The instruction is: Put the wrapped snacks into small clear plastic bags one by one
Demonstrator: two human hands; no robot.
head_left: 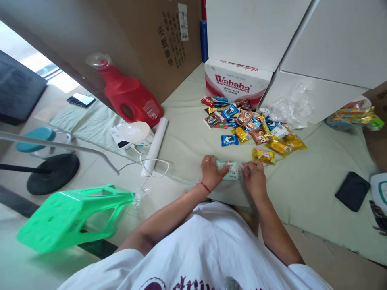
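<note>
Holding green packet at near edge of cloth, gripped in closed fingers of left hand and pinched at other end by right hand; likely midway, not yet released, with snack heap beyond unheld.

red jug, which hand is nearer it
Left. The left hand is right of the red jug, at the left end of the pale green packet; the right hand is farther right, by the packet's right end.

This looks like a home: a red jug and a water carton sit on pale cloth, near a green plastic stool on tiled floor.
</note>
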